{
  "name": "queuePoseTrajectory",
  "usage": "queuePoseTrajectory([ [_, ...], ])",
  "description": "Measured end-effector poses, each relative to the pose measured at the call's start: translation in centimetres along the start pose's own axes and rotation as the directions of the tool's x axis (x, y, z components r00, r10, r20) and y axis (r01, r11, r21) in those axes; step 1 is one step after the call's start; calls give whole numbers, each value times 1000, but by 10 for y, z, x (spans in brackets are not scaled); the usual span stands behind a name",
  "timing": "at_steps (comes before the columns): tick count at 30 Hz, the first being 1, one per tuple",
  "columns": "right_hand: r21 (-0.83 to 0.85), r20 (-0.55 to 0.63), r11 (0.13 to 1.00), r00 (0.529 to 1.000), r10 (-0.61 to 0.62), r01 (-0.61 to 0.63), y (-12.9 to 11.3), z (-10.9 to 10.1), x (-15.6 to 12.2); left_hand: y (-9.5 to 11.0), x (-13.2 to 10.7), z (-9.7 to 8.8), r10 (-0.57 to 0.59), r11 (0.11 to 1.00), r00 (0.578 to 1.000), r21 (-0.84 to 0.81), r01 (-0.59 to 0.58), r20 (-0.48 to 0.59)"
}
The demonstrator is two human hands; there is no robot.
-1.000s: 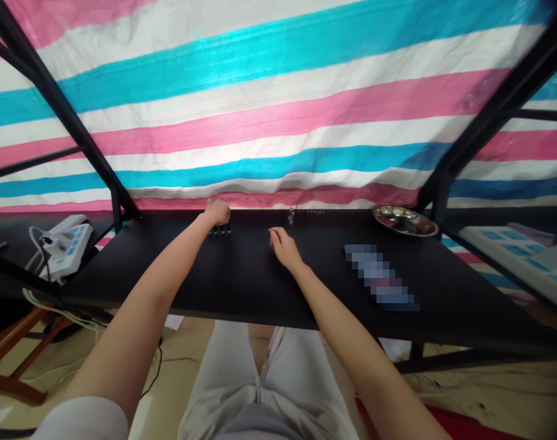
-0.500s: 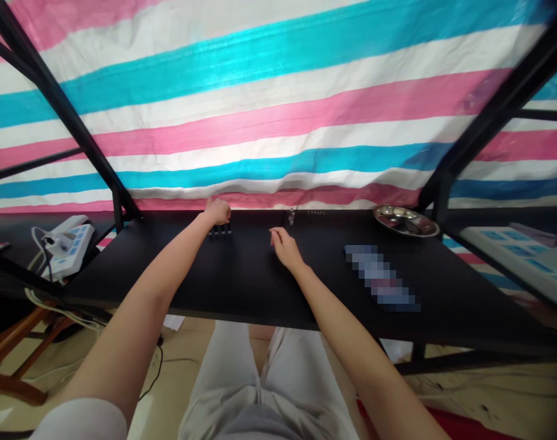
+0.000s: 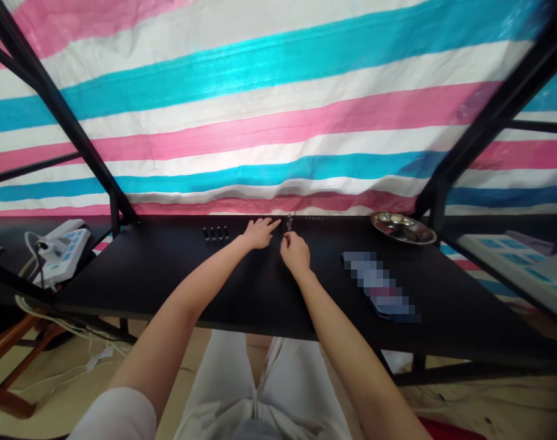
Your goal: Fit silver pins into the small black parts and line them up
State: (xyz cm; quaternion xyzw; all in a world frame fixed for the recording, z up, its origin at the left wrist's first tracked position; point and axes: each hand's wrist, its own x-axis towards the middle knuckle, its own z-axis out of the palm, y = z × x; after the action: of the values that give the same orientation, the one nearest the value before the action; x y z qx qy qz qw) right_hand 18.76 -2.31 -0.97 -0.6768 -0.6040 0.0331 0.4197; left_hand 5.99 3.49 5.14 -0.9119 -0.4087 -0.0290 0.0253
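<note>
My left hand [image 3: 260,233] is over the black table, fingers spread, with its index finger stretched toward a little cluster of shiny small pieces [image 3: 289,221]. Nothing shows in that hand. My right hand [image 3: 297,252] is just in front of the same cluster, thumb and fingers curled together. What it pinches, if anything, is too small to make out. To the left of my left hand stands a row of several small black cylinders [image 3: 215,233] with silvery ends. Farther right, a line of tiny light pieces [image 3: 314,219] lies along the table's back edge.
A round metal dish [image 3: 403,228] sits at the back right of the black table [image 3: 168,275]. In front of it lies a blurred-out bluish flat object [image 3: 380,287]. White power strips [image 3: 65,253] with cables are at the left. A striped sheet [image 3: 260,122] hangs behind, between black frame posts.
My left hand has moved right, away from the black cylinders, and its fingers have spread. My right hand has shifted slightly right and closer to the shiny pieces. The view has tilted a little.
</note>
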Motion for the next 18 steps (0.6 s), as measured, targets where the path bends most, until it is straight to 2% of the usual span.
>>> queuePoseTrajectory([
  [3,-7,-5,1000,1000,11,-11,0,-1,1,8,12,17,-57,998,998,-25,57,9],
  [8,-1,-12,1000,1000,12,-12,1,0,2,11,29,24,-78,997,997,-16,78,-9],
  [14,-55,-44,998,999,28,-30,3,2,3,16,37,28,-57,998,982,-11,56,-180],
  [18,-78,-27,996,999,46,-48,2,0,2,17,36,30,-143,988,970,-90,127,-199],
])
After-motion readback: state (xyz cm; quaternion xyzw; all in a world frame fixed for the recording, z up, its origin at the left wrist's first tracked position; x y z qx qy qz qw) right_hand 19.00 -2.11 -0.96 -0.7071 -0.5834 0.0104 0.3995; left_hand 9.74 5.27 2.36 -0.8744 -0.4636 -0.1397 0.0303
